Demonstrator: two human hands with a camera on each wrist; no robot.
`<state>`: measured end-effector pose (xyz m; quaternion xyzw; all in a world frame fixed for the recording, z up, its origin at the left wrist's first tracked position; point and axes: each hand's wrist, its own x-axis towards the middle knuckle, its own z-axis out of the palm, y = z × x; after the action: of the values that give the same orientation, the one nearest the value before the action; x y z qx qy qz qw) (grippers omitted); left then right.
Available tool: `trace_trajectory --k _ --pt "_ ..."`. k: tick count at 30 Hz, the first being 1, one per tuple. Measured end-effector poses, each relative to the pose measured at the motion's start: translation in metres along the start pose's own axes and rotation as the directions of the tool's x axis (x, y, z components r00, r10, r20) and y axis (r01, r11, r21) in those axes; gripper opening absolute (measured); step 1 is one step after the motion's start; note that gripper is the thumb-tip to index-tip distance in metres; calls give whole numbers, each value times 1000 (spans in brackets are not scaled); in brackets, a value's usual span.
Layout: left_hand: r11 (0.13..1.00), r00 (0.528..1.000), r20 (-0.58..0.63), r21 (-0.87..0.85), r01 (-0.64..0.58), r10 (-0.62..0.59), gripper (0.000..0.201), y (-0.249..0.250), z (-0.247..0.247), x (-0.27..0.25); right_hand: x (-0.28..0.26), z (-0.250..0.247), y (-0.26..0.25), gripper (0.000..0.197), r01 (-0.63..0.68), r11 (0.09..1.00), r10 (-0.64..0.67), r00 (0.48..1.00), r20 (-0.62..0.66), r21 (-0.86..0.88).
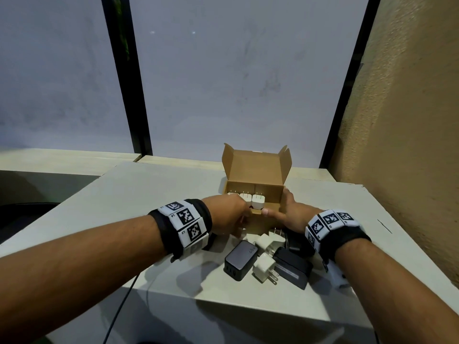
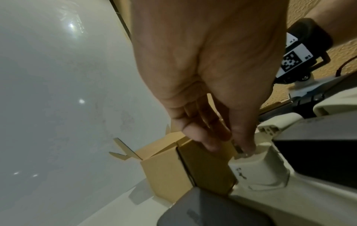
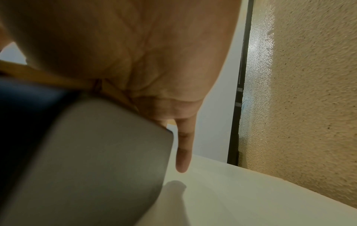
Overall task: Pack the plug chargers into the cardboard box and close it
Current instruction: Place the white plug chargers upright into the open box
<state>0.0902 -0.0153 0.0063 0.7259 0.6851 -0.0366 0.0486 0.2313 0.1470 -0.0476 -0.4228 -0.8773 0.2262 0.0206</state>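
The cardboard box (image 1: pixel 255 188) stands open at mid-table, lid flap upright. Three white plug chargers (image 1: pixel 258 201) sit inside in a row, prongs up. My left hand (image 1: pixel 231 214) is at the box's front left corner. In the left wrist view its fingers (image 2: pixel 210 137) curl over the front wall of the box (image 2: pixel 168 168) and the thumb stays outside. My right hand (image 1: pixel 285 212) grips the box's right side, thumb along the front wall. In front of the box lie a black charger (image 1: pixel 239 259), two white chargers (image 1: pixel 264 267) and a black adapter (image 1: pixel 293 267).
The pale table (image 1: pixel 149 189) ends close in front of the loose chargers; a dark cable (image 1: pixel 119 314) hangs below its edge. A rough tan wall (image 1: pixel 409 120) rises on the right. A grey charger (image 3: pixel 96 152) fills the right wrist view, beside my straight little finger (image 3: pixel 183 152).
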Motion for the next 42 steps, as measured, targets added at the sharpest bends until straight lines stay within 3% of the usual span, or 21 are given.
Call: trace_trajectory --k 2,7,12,15,26,35,42 --pt "999 1000 23 -29 18 -17 27 -1 2 -2 -4 -2 -2 141 -4 1000 4 1000 6 -4" --pt "1000 996 88 -5 -11 12 36 2 7 -4 -12 -5 -6 113 -14 1000 14 1000 0 -9" --pt "1000 997 74 23 -9 7 31 2 9 -6 -13 -5 -7 133 -5 1000 5 1000 21 20" --pt "1000 997 76 29 4 -6 31 1 13 -7 -10 -4 -6 134 -9 1000 9 1000 26 13" --pt "954 995 -91 -301 4 -33 46 -18 -43 -4 -10 -5 -6 135 -24 1000 23 999 23 11" --pt "929 995 -77 -370 24 -57 49 -25 -51 14 -11 -6 -3 110 -47 999 47 999 2 8" --pt "959 996 -61 -282 43 -63 43 -21 -49 44 -11 -4 -3 110 -34 999 34 999 -15 17"
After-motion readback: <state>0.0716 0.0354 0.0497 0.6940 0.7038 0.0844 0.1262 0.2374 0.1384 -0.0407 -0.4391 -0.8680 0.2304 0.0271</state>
